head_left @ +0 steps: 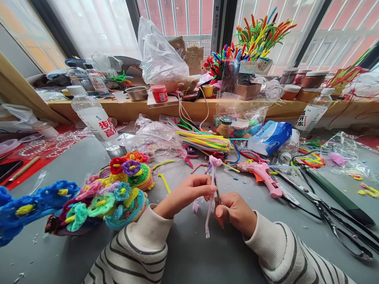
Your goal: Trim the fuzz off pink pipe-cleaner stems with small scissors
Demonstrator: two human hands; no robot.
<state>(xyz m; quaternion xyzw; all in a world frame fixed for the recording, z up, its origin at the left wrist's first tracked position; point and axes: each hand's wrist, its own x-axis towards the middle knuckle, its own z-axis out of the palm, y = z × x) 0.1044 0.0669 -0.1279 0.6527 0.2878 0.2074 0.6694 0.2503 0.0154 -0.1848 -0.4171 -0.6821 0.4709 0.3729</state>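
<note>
My left hand (194, 192) pinches a pale pink pipe cleaner (209, 215) in front of me. Its upper end is bent into a fluffy pink loop, and the tail hangs down towards the table. In my right hand (237, 211) is a small pair of scissors (218, 193), its blades up beside the pipe cleaner just right of my left fingertips. Whether the blades touch it I cannot tell. A small pink scrap (196, 206) lies below my left hand. To the left sit several pipe-cleaner flowers (101, 204) in blue, green, red and purple.
A pink glue gun (263, 175) lies right of my hands, near large scissors (331, 217) and a dark green bar (340, 195). Behind are a bundle of pipe cleaners (204, 141), a blue tissue pack (269, 137) and water bottles (96, 116). A cluttered wooden ledge (130, 108) runs along the window.
</note>
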